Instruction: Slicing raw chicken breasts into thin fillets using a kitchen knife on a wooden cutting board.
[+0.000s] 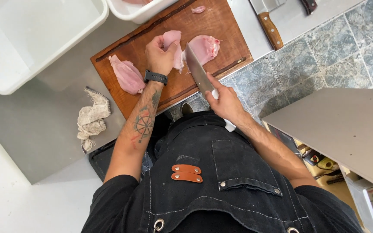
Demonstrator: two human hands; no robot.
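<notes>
On a wooden cutting board [152, 26] my left hand [160, 54] pinches a piece of raw pale pink chicken [171, 39] and holds it down. My right hand [226, 101] grips the white handle of a chef's knife [197, 69], whose blade points up into the meat beside my left fingers. A larger flap of the same meat [206, 47] lies to the right of the blade. Another raw fillet [126, 75] rests on the board's left part. A small scrap of chicken [198, 9] sits near the board's far edge.
A large white tub [18, 56] stands at upper left and a second white tub [139, 15] at the top. A crumpled cloth [92, 118] lies on the steel counter. A wooden-handled cleaver [269, 26] lies at upper right. A grey shelf [346, 125] juts out at right above the tiled floor.
</notes>
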